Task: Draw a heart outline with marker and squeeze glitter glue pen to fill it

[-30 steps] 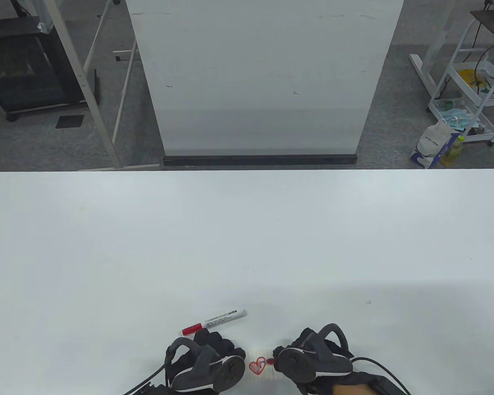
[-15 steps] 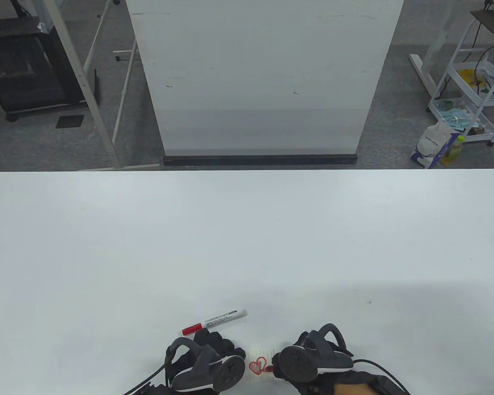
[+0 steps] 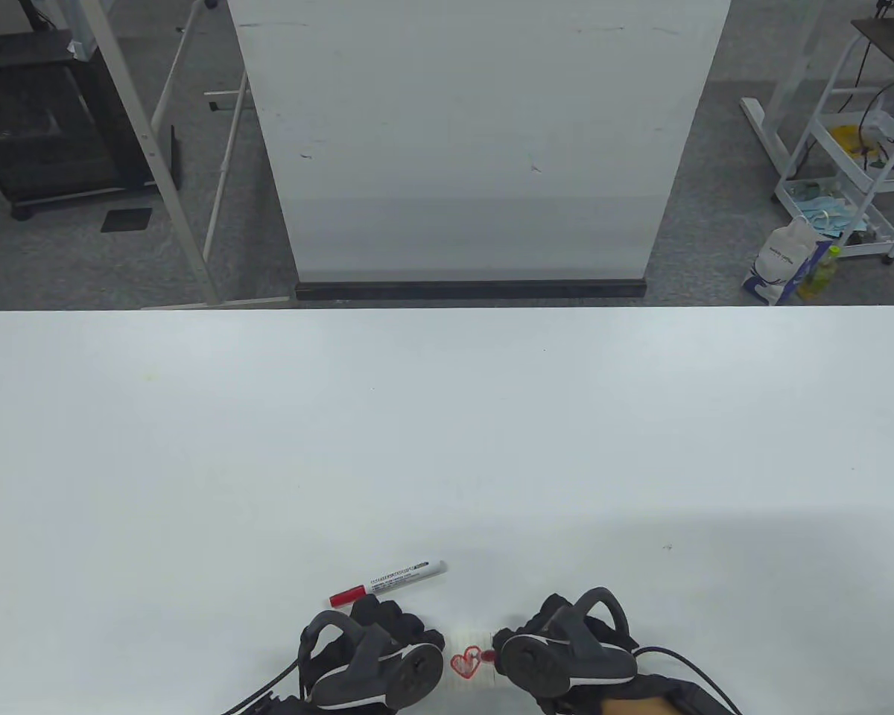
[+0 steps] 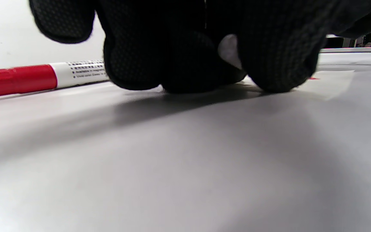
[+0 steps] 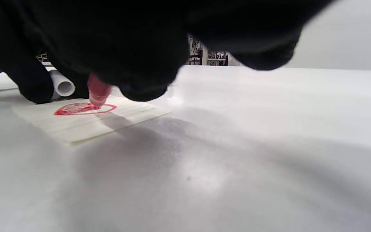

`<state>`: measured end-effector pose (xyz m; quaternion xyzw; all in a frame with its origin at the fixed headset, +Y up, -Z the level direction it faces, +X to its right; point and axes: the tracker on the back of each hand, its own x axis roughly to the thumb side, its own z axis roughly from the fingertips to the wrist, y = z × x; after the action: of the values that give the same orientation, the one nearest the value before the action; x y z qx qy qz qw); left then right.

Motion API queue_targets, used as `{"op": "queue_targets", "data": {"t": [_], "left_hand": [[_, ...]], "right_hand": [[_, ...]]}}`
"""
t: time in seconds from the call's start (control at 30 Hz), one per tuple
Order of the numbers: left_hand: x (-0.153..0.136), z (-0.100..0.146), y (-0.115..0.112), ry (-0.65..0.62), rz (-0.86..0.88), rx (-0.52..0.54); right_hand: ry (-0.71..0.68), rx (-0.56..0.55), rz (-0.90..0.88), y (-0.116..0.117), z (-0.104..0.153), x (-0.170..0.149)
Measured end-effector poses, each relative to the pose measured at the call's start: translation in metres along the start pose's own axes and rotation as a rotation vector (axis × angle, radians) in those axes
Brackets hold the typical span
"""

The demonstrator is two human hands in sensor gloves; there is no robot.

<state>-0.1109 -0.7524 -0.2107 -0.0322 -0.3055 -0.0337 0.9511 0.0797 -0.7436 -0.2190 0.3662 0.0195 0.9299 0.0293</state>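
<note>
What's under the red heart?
The heart is drawn on a small paper slip lying flat on the white table. The glitter glue pen tip touches the heart. Whatever lies beneath the paper is covered.

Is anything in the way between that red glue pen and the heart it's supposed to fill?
Nothing visible. The right hand holds the glitter glue pen with its tip down on the heart on the paper. The marker lies off to the side.
</note>
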Motion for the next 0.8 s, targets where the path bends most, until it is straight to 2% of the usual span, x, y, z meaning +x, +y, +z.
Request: {"op": "queue_targets", "data": {"t": [0.1,0.33,0.5,0.67,0.8], "left_hand": [[0.0,0.0,0.0,0.0,0.0,0.0],[-0.0001,-0.0001,0.0,0.0,0.002,0.0],[0.0001,-0.0001,0.0,0.0,0.002,0.0],[0.0002,0.0,0.0002,0.001,-0.001,0.0],[0.0003,-0.0001,0.0002,0.001,0.0,0.0]], "right_hand": [[-0.006,0.02,-0.065,0.002,-0.0002,-0.0013],[0.042,-0.027,-0.023,0.003,-0.0021,-0.0013],[0.007,0.031,-0.079,0.0024,-0.0008,-0.0004],[0.04,-0.022,0.004,0.0013,-0.0016,-0.0014],[0.015,0.034,-0.05,-0.0003,-0.0003,-0.0026]]}}
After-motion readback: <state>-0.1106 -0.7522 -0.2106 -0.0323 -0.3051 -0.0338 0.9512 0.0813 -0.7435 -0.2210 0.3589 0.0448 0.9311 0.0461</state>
